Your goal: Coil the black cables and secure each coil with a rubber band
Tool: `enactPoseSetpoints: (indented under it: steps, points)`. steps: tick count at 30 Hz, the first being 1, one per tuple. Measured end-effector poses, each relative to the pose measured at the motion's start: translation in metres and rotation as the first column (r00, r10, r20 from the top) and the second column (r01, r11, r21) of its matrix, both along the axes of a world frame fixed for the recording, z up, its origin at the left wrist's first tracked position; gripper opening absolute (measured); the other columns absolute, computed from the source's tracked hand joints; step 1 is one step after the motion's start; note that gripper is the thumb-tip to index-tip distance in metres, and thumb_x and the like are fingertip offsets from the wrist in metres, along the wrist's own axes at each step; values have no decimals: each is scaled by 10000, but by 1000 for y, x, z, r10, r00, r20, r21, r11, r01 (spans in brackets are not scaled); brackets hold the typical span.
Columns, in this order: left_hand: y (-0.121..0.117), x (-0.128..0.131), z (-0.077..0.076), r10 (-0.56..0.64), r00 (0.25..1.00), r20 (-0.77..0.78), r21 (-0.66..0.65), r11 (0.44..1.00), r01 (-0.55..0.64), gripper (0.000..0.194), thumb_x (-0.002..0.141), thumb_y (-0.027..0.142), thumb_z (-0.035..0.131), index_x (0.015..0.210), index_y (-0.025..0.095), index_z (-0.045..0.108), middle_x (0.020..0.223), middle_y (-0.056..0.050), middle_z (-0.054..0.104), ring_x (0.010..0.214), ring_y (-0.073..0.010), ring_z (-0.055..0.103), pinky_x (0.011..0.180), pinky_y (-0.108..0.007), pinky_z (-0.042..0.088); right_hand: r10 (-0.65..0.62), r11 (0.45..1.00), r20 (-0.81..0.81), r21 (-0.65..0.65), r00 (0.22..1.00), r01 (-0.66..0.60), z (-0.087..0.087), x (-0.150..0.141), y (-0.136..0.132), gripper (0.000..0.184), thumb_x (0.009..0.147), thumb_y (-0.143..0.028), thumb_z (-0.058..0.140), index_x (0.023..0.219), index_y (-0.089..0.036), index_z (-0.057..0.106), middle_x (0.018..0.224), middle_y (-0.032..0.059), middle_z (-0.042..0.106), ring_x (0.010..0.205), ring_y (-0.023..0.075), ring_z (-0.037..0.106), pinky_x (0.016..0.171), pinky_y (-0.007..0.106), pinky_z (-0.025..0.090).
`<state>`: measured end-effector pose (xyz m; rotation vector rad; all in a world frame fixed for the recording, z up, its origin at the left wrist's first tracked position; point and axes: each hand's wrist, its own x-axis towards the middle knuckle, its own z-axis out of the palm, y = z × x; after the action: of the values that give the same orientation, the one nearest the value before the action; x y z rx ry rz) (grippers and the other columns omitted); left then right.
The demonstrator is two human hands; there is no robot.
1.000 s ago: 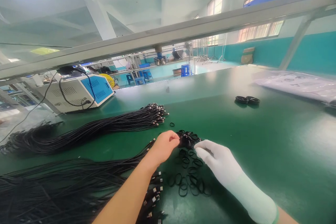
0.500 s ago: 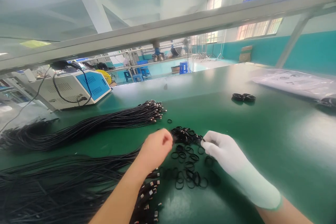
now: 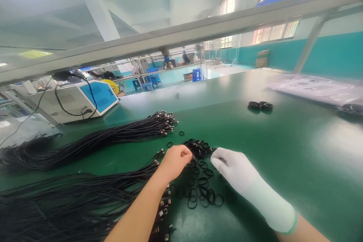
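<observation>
A heap of small black rubber bands (image 3: pixel 199 148) lies on the green table between my two hands, with several loose bands (image 3: pixel 204 191) spread in front of it. My bare left hand (image 3: pixel 176 160) is at the heap's left side, thumb and fingers pinched together; anything in the pinch is too small to make out. From the right, my right hand (image 3: pixel 231 166) in a white glove reaches to the heap's edge. Its thumb and fingertips are closed too, and their contents are hidden. Under my left forearm lies a bundle of black cables (image 3: pixel 113 185) with metal plugs.
Behind it stretches a second bundle of black cables (image 3: pixel 121 132). Two coiled black rings (image 3: pixel 261 106) sit farther right, near a clear plastic bag (image 3: pixel 314 87). A blue and white machine (image 3: pixel 82 100) stands at the back left, and a metal beam (image 3: pixel 181 38) crosses above the table.
My left hand has shifted slightly right and down toward the bands, and my right hand slightly left, narrowing the gap between them. The view has tilted a little.
</observation>
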<state>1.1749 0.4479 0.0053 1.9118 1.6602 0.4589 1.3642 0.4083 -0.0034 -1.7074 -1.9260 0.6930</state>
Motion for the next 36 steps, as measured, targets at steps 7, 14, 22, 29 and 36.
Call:
enactPoseSetpoints:
  steps: [7,14,22,29,36]
  points:
    - [-21,18,-4,-24,960,278,-133,989,63,164,763,244,464,775,145,594,704,-33,671,577,-109,592,548,-208,464,21,999,-353,-25,936,-31,-6,-23,-8,177,768,-248,470,841,-205,625,689,-14,604,618,134,523,580,217,389]
    - [-15,-11,14,199,974,112,116,971,-211,183,766,304,450,760,175,579,712,-31,651,643,-157,587,596,-257,429,14,999,-294,-39,956,-27,4,-4,-4,109,710,-157,414,661,-180,508,552,-45,469,518,97,404,493,201,304]
    - [-17,-19,13,10,968,-250,63,998,6,130,670,188,540,590,225,635,611,1,633,611,-185,571,579,-273,374,58,996,127,-82,990,-48,-2,3,2,190,735,-164,390,686,-211,568,648,-8,598,592,155,516,528,246,341]
    - [3,13,-15,9,920,-393,129,991,45,130,634,108,531,593,200,612,728,-57,641,754,-258,591,662,-339,372,82,993,214,-100,973,-62,-8,3,4,332,771,-109,374,906,-220,656,910,50,662,866,236,591,721,329,411]
    - [11,11,-21,20,967,-255,75,997,-1,92,621,126,510,556,180,545,672,-64,589,757,-246,562,698,-347,377,6,1000,81,-25,997,-4,-1,1,2,283,828,-196,378,903,-234,649,889,17,665,823,204,600,726,315,438]
